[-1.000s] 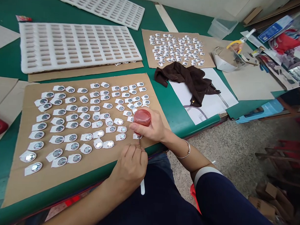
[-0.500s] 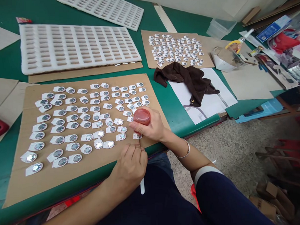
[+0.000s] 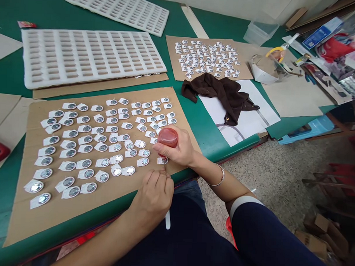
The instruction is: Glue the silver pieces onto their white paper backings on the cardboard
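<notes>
My right hand (image 3: 179, 148) is wrapped round a reddish bottle (image 3: 168, 137), held above the right part of a cardboard sheet (image 3: 105, 200). Just under the bottle lies a small round silvery piece on a white tab (image 3: 163, 161). My left hand (image 3: 156, 190) is closed beside it at the sheet's front edge, its fingertips near the piece; what they hold, if anything, is too small to make out. A white stick (image 3: 168, 220) shows below my left hand. Several similar silvery pieces (image 3: 73, 191) lie in loose rows across the cardboard.
White slotted foam trays (image 3: 94, 56) lie at the back left. Farther right are a second cardboard with pieces (image 3: 171, 51), a dark brown cloth (image 3: 219, 90) on white paper, and a clear plastic box (image 3: 261, 33). A red-edged object (image 3: 3, 150) sits at the left edge.
</notes>
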Action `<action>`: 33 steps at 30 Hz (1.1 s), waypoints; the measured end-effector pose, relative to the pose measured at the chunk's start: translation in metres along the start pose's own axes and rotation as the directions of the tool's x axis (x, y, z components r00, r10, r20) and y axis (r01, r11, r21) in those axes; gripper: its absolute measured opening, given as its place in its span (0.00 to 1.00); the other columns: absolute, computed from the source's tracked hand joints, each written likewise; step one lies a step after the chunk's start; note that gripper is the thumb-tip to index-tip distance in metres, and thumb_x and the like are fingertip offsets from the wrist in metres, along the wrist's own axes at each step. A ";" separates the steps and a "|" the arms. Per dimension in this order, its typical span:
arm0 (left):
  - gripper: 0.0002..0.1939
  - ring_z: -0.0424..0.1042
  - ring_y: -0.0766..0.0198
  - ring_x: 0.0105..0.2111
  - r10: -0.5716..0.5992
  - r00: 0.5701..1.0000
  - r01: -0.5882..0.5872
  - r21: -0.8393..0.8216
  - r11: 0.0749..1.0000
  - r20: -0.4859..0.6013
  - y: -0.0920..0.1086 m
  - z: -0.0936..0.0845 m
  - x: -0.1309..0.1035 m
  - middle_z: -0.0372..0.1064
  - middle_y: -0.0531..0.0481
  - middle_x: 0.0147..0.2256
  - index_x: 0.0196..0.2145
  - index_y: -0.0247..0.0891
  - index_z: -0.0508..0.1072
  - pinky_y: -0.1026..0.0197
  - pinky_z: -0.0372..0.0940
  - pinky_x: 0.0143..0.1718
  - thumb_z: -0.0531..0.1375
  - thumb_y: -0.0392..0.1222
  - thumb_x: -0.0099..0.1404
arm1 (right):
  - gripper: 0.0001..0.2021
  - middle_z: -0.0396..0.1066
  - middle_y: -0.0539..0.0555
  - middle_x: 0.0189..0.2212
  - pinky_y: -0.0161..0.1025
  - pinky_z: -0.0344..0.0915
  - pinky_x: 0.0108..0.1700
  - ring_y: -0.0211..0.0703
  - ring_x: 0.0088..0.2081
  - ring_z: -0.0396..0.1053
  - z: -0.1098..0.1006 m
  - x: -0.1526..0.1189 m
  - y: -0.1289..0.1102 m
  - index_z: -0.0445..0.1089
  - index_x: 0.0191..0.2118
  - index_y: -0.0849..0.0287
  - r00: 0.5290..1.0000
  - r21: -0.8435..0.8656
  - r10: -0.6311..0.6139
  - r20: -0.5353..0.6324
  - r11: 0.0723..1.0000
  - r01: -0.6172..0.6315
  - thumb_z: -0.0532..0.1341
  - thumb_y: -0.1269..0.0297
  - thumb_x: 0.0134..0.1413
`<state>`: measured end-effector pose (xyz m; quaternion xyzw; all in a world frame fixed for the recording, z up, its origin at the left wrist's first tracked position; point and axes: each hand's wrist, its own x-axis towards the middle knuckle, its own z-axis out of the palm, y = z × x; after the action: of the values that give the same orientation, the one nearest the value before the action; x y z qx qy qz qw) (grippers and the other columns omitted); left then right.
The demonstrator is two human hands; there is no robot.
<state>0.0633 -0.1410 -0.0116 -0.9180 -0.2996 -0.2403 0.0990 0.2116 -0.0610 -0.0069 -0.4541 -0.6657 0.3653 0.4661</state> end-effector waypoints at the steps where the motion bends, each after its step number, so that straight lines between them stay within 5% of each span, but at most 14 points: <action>1: 0.09 0.67 0.55 0.28 0.003 1.000 -0.003 0.002 1.000 0.005 0.000 0.000 0.000 0.71 0.37 0.29 0.31 0.29 0.71 0.52 0.67 0.32 0.52 0.23 0.62 | 0.18 0.71 0.49 0.29 0.37 0.66 0.37 0.37 0.30 0.67 0.000 0.000 0.000 0.68 0.33 0.57 1.000 -0.001 0.001 0.000 1.000 -0.001 0.68 0.49 0.46; 16: 0.07 0.67 0.55 0.28 -0.017 1.000 0.017 -0.051 0.999 0.005 -0.002 -0.002 0.000 0.71 0.37 0.28 0.29 0.29 0.71 0.51 0.68 0.33 0.56 0.22 0.60 | 0.17 0.68 0.48 0.27 0.36 0.64 0.34 0.35 0.27 0.63 -0.001 0.000 0.002 0.65 0.31 0.57 0.999 -0.021 -0.016 -0.036 1.000 0.015 0.67 0.50 0.47; 21: 0.12 0.64 0.58 0.25 -0.040 0.999 0.044 -0.122 0.992 0.034 -0.008 -0.004 0.003 0.65 0.45 0.23 0.25 0.35 0.67 0.55 0.65 0.29 0.53 0.22 0.60 | 0.16 0.70 0.49 0.29 0.37 0.65 0.37 0.36 0.29 0.65 -0.002 0.000 0.002 0.67 0.33 0.57 0.999 -0.025 -0.036 -0.035 0.999 0.035 0.67 0.51 0.48; 29: 0.10 0.65 0.61 0.26 -0.138 0.973 0.216 -0.515 0.830 0.185 -0.040 -0.014 0.007 0.64 0.50 0.24 0.27 0.38 0.65 0.58 0.63 0.30 0.52 0.27 0.63 | 0.16 0.72 0.51 0.32 0.38 0.67 0.39 0.37 0.32 0.68 -0.005 0.001 -0.001 0.67 0.34 0.57 0.999 -0.047 -0.039 -0.029 0.998 0.037 0.65 0.49 0.49; 33: 0.10 0.68 0.65 0.24 -0.158 0.900 0.392 -0.597 0.700 0.406 -0.063 -0.017 0.015 0.69 0.53 0.25 0.29 0.40 0.70 0.61 0.63 0.28 0.53 0.34 0.66 | 0.16 0.71 0.50 0.31 0.37 0.67 0.39 0.37 0.31 0.68 -0.006 0.000 -0.001 0.67 0.34 0.57 0.998 -0.050 -0.048 -0.039 0.998 0.046 0.66 0.50 0.49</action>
<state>0.0296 -0.0890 0.0126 -0.8623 -0.3413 -0.1891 -0.3228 0.2167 -0.0611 -0.0040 -0.4568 -0.6754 0.3288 0.4765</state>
